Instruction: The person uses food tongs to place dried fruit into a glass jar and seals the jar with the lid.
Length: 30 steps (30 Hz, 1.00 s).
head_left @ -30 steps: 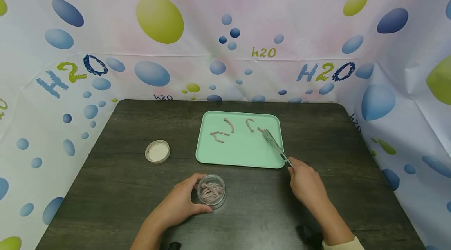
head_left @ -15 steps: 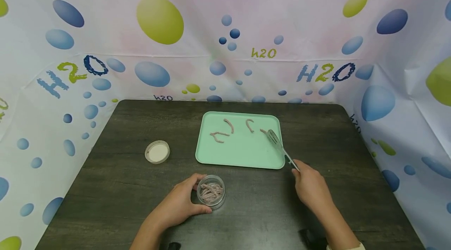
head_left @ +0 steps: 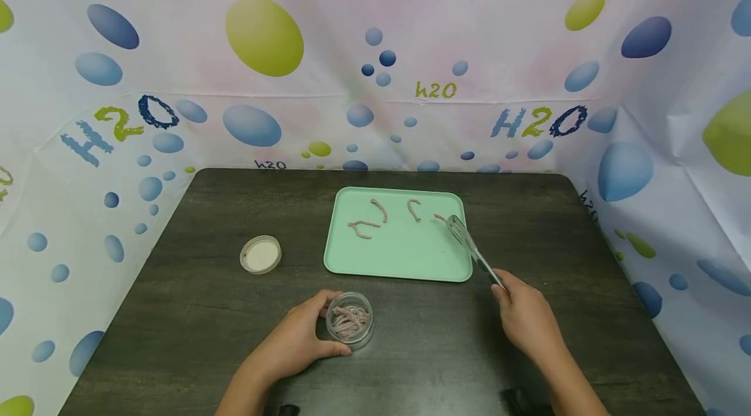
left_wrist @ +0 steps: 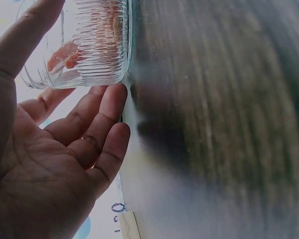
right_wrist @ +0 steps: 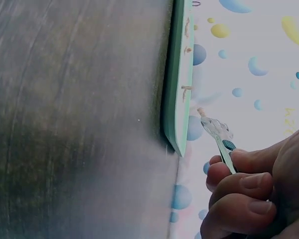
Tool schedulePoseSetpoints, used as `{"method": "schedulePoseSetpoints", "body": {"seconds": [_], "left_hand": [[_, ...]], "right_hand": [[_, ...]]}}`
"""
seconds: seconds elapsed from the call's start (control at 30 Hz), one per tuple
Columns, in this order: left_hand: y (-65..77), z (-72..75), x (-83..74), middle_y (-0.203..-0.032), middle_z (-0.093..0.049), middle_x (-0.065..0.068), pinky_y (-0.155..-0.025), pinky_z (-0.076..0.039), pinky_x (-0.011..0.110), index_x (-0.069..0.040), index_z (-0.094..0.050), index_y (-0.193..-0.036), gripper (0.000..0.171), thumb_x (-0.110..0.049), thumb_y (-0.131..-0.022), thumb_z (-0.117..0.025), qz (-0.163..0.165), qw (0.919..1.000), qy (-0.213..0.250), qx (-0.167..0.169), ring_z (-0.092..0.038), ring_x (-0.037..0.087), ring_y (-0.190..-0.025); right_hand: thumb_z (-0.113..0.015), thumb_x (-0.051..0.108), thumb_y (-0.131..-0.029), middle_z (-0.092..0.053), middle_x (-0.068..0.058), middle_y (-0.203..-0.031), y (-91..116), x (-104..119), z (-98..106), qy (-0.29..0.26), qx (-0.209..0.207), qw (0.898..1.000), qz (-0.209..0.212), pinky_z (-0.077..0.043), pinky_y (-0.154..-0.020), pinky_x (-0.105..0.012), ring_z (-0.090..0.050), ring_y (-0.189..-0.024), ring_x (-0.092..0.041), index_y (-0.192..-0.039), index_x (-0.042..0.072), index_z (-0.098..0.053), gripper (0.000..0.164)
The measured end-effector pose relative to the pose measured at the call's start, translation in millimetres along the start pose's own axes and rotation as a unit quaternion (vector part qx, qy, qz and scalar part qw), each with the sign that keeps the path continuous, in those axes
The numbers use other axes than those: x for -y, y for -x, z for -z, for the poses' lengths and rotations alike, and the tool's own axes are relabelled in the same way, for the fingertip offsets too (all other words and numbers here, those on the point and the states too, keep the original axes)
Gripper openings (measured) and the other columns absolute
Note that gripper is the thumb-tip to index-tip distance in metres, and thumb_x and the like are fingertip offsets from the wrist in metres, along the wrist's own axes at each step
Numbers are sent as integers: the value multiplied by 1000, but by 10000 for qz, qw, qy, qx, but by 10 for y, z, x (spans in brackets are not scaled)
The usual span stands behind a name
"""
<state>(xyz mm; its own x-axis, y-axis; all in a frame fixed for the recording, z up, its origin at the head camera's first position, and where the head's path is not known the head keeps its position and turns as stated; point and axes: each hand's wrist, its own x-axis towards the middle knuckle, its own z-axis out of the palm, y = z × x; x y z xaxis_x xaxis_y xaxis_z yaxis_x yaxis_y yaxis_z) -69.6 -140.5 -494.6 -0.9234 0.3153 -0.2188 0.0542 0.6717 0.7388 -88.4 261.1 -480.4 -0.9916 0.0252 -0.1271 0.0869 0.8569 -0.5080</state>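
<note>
My left hand (head_left: 299,332) holds a small open glass jar (head_left: 360,336) with its thumb and fingers at the jar's side; the jar stands upright on the table. Inside lie several soft pinkish-brown strips (head_left: 351,320), which look reddish through the ribbed glass (left_wrist: 102,42) in the left wrist view. Metal tongs (head_left: 476,250) are gripped in my right hand (head_left: 528,312). Their tips pinch one thin pinkish strip (right_wrist: 201,111), held above the right part of a light green tray (head_left: 399,259). More curved strips lie apart on the tray, among them one hook-shaped strip (head_left: 413,209).
A round whitish lid (head_left: 261,254) lies on the dark wooden table (head_left: 193,312), left of the tray. Behind the table hangs a bubble-patterned sheet (head_left: 328,31). Two dark objects show near the front edge, one of them a small black piece (head_left: 289,410).
My right hand has drawn back to the right and toward me with the tongs, and the pinched strip has shifted slightly right. My left hand and the jar have stayed in place.
</note>
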Motion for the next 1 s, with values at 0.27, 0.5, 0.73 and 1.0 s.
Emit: {"method": "schedulePoseSetpoints", "body": {"seconds": [0.27, 0.5, 0.73, 1.0], "left_hand": [[-3, -13, 23, -124, -72, -6, -88, -55, 35, -24, -59, -147, 86, -45, -74, -101, -62, 10000, -8, -48, -69, 16, -111], [-5, -13, 26, -125, -73, -6, -89, -55, 35, -24, -59, -146, 86, -45, -74, -101, -71, 9999, -41, -72, -69, 16, -111], [-16, -11, 32, -123, -73, -7, -90, -55, 34, -24, -59, -146, 85, -46, -75, -100, -72, 10000, -43, -50, -69, 14, -111], [-25, -43, 83, -121, -73, -7, -87, -55, 36, -22, -60, -145, 85, -50, -75, -99, -236, 9995, -42, -186, -69, 11, -106]], "right_hand": [[-51, 19, -116, -73, -15, -98, 58, -15, 86, -649, 456, 9960, -409, -41, -57, -35, -50, -63, -21, -162, 1, -45, 50], [-52, 20, -116, -72, -13, -99, 129, 1, 140, -712, 530, 9951, -434, -40, -56, -34, -47, -61, -20, -162, 5, -46, 49], [-57, 19, -114, -72, -11, -102, 199, 41, 171, -1118, 681, 9904, -442, -38, -56, -31, -43, -63, -16, -159, 8, -52, 47], [-61, 19, -112, -69, -9, -98, 302, 129, 183, -1730, 717, 9815, -410, -36, -53, -28, -36, -56, -9, -151, 13, -61, 39]]}}
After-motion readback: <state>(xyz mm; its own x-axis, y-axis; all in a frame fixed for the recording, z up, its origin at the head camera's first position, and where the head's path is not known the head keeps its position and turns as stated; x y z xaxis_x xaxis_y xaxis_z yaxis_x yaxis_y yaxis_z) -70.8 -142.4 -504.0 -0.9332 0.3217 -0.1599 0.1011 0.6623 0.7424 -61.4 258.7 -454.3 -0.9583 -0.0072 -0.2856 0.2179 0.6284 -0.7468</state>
